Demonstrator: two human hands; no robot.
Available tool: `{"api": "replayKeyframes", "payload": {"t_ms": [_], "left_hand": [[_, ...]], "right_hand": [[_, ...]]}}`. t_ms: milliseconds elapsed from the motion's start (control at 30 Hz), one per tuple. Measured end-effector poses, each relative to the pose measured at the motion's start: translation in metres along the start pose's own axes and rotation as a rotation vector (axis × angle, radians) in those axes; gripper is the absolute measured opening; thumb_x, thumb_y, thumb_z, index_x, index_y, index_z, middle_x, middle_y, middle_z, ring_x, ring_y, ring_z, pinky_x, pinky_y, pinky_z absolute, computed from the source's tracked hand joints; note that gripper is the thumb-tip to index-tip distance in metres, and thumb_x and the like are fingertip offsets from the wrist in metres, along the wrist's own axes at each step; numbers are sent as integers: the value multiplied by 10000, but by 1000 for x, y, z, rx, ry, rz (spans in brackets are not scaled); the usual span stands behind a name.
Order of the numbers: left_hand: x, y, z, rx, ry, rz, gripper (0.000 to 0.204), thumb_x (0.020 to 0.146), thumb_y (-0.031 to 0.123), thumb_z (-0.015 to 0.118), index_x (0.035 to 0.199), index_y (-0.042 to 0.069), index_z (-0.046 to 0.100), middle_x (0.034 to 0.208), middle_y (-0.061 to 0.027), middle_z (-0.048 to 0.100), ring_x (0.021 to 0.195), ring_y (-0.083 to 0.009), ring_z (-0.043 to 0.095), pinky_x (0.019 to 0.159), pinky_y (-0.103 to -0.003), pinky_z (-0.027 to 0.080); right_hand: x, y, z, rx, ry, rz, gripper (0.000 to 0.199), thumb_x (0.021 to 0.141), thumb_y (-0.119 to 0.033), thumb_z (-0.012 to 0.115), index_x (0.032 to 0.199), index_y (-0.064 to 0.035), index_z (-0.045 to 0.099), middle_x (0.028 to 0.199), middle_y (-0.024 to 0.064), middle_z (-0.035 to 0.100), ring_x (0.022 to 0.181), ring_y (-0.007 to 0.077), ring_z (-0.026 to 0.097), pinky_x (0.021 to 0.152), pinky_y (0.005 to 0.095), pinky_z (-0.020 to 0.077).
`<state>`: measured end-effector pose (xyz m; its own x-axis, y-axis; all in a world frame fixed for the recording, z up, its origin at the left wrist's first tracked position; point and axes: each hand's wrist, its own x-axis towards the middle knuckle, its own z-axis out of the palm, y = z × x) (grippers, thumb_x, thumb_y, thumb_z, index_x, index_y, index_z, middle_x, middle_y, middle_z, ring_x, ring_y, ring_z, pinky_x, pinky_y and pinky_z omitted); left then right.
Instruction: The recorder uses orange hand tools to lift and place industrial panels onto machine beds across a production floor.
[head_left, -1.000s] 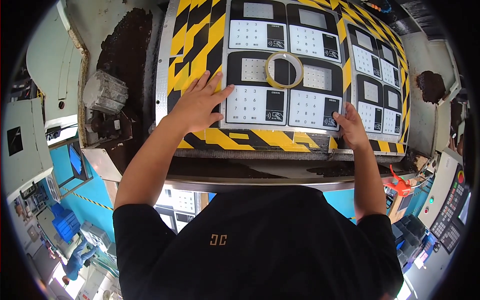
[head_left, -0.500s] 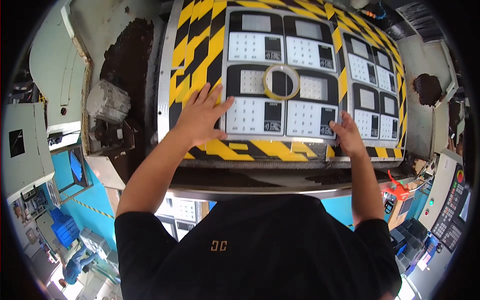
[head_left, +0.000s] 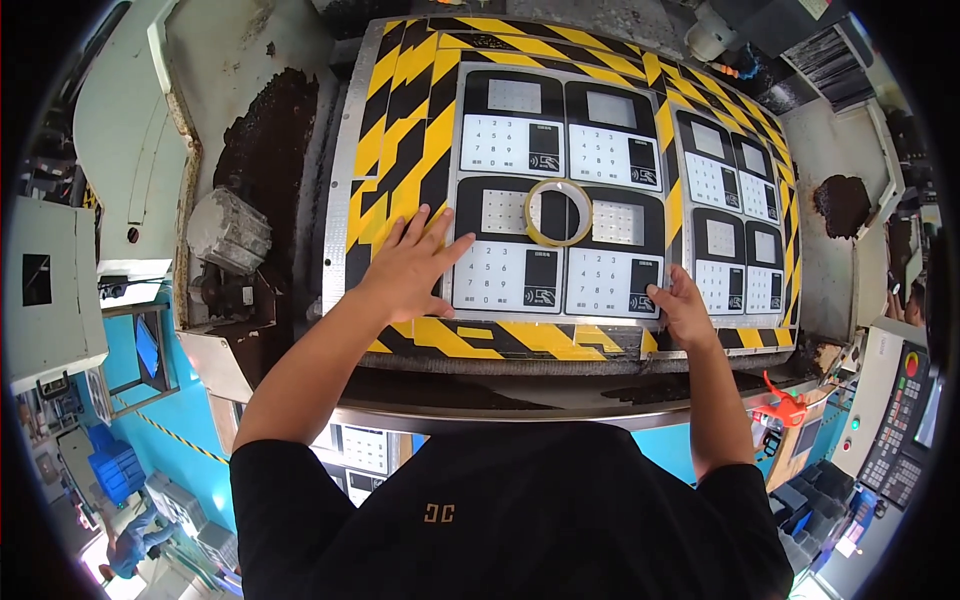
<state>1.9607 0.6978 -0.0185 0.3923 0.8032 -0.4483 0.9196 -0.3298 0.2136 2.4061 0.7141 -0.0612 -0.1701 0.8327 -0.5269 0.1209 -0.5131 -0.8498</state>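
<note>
My left hand (head_left: 405,268) lies with fingers spread on the striped tape, its fingertips and thumb reaching the left edge of a keypad panel sheet (head_left: 509,308). At the right edge of that sheet, my right hand (head_left: 688,312) is closed, thumb on the corner and fingers curled; its fingertips are partly hidden. Black-and-white keypad panels with window openings make up the sheet. A yellowish roll of tape (head_left: 534,226) rests across the two near panels. Through the windows beneath it shows a dotted surface.
Black-and-yellow striped tape (head_left: 545,337) borders the raised metal bed. More keypad panels (head_left: 715,265) lie to the right. A motor-like cylinder (head_left: 230,230) stands left. On the right are a red spray-gun-like handle (head_left: 782,408) and a control panel (head_left: 893,430). Another person (head_left: 130,545) is at lower left.
The view has shifted, so the bed appears lower and more of its far side shows. Both hands keep nearly the same places on the panels, and the tape roll stays put.
</note>
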Motion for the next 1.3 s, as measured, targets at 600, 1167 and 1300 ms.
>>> {"api": "replayKeyframes", "payload": {"t_ms": [600, 1167, 1300], "left_hand": [[0, 0, -5, 5, -47, -22, 1048, 706, 489, 834, 1563, 278, 270, 1664, -96, 104, 1537, -312, 51, 1238, -473, 89], [5, 14, -9, 20, -13, -57, 1055, 649, 391, 885, 1542, 267, 336, 1649, -114, 166, 1523, -339, 127, 1219, -493, 156], [8, 21, -11, 38, -36, -51, 1074, 640, 403, 887, 1545, 275, 324, 1649, -98, 170, 1525, -327, 121, 1225, -488, 148]], "right_hand": [[0, -2, 4, 9, -3, 4, 275, 930, -28, 635, 1188, -29, 536, 872, 22, 696, 621, 50, 639, 435, 163, 445], [4, -32, 18, -1063, 301, -144, 866, 785, -531, 780, 1466, -116, 444, 761, 137, 681, 731, 322, 694, 664, 408, 518], [3, -29, 17, -1148, 304, -122, 916, 755, -551, 793, 1495, -163, 417, 843, 167, 701, 834, 335, 705, 726, 404, 532]]}}
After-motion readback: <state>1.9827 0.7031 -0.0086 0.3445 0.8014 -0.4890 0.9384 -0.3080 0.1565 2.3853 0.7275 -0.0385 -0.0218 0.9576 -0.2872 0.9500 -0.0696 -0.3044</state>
